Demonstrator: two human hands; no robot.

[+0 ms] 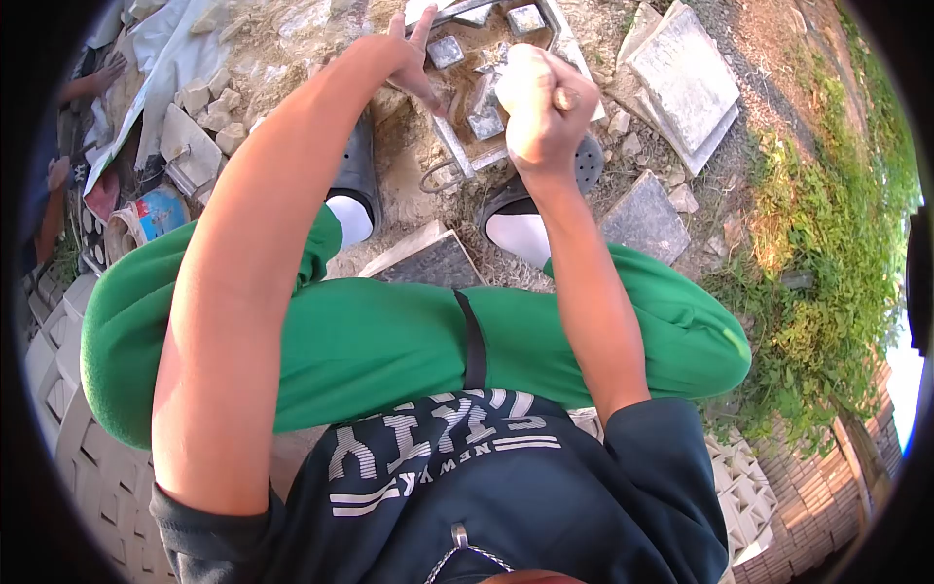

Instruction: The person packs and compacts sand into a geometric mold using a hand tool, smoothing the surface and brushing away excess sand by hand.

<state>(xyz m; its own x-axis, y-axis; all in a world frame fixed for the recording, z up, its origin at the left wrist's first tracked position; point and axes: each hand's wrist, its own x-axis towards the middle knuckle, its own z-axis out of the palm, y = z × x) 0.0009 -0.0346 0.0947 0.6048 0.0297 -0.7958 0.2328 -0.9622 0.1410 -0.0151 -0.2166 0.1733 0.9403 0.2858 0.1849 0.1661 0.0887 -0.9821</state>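
A metal mould frame [455, 148] lies on the sandy ground between my feet, with several grey metal blocks [446, 52] standing inside it and tan, sandy material around them. My left hand [416, 60] is at the frame's left side, fingers spread, with its thumb pointing down along the edge. Above the frame's right part, my right hand [547, 102] is closed in a fist around a wooden-handled tool [565, 98]. Only the round handle end shows clearly; the fist mostly hides the tool's head. A wire loop [441, 177] sticks out at the frame's near corner.
Flat slabs [686, 83] are stacked to the right, with a darker slab [646, 218] nearer and another slab [428, 265] between my feet. Broken stones [209, 105], a bucket [161, 212] and another person's hand [107, 74] are at left. Plants [817, 253] border the right.
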